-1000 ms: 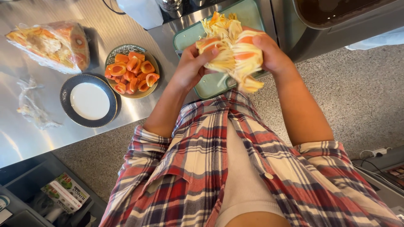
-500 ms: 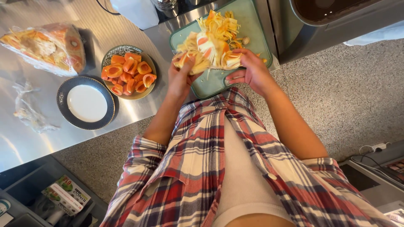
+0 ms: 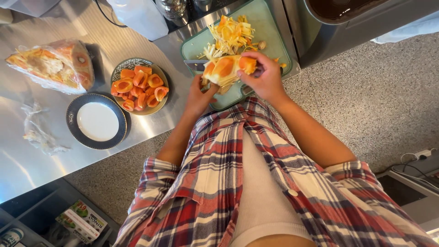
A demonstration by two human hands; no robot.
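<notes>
Both my hands hold a clump of orange and pale yellow fruit flesh [image 3: 225,69] just above the near part of a green cutting board [image 3: 267,27]. My left hand [image 3: 200,96] grips its left end from below. My right hand [image 3: 264,78] grips its right end from above. A heap of pale yellow fibrous strips [image 3: 231,34] lies on the far part of the board. A knife blade [image 3: 194,65] pokes out to the left behind the clump. Left of the board stands a patterned bowl [image 3: 125,65] filled with several orange fruit pieces [image 3: 139,87].
An empty dark-rimmed white plate [image 3: 96,121] sits near the steel counter's front edge. A plastic-wrapped fruit chunk [image 3: 52,65] lies at far left, with crumpled plastic film [image 3: 39,132] below it. A dark appliance [image 3: 347,23] stands right of the board. Speckled floor lies to the right.
The fruit clump was lifted high in both hands a second ago. My hands have since lowered it to the cutting board, leaving the fibrous strips on the board's far part.
</notes>
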